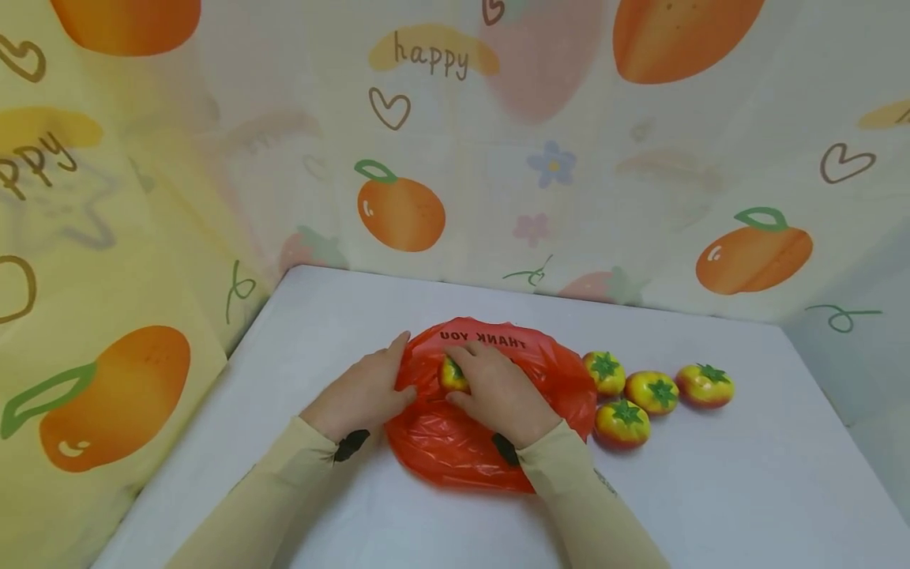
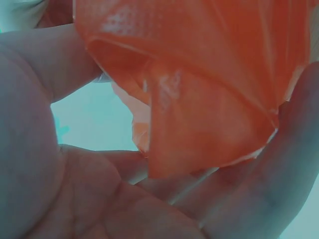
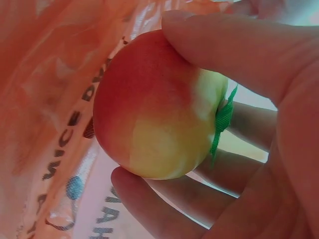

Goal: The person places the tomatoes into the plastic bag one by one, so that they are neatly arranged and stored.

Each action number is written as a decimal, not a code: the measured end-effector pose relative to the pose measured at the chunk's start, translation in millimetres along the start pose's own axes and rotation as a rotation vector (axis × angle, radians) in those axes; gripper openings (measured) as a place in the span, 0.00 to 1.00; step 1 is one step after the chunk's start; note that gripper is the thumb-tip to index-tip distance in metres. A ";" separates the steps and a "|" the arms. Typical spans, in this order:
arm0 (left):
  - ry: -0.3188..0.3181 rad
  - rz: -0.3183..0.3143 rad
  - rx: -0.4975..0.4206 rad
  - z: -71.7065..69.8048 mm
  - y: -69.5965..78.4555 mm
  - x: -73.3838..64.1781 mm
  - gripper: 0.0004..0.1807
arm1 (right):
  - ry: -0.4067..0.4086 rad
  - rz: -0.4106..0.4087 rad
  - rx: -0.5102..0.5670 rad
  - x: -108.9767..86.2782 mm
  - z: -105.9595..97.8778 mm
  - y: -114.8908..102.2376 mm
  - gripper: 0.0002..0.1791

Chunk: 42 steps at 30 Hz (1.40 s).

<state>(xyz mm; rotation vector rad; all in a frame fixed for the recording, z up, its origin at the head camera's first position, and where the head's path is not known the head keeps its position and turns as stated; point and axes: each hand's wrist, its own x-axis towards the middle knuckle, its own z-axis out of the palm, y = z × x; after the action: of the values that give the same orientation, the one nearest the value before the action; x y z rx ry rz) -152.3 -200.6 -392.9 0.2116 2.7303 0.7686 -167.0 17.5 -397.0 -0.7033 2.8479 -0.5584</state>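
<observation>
A red plastic bag [image 1: 455, 462] with printed letters lies spread on the table between both hands. At its left side, my left hand [image 1: 361, 397] holds the bag's edge; in the left wrist view the red film [image 2: 214, 114] passes between thumb and fingers. My right hand [image 1: 501, 395] grips a yellow-red artificial persimmon [image 1: 452, 376] over the middle of the bag. Seen from the right wrist, thumb and fingertips pinch the persimmon [image 3: 154, 109] around its sides, its green leafy cap turned toward the palm.
Several more persimmons sit just right of the bag, among them a near one [image 1: 622, 427] and a far-right one [image 1: 705, 387]. The white table [image 1: 320, 308] meets a fruit-printed curtain [image 1: 462, 158] at the back and left.
</observation>
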 end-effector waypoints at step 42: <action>-0.006 0.005 0.035 -6.1 -5.0 -4.7 0.47 | 0.089 -0.076 0.011 -19.0 -23.1 -9.4 0.44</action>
<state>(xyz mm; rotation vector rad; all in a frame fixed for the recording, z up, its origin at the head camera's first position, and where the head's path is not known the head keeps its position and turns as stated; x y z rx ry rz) -150.1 -208.8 -389.4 0.2276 2.7403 0.7212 -151.9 26.2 -370.9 -0.8070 2.9077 -0.6309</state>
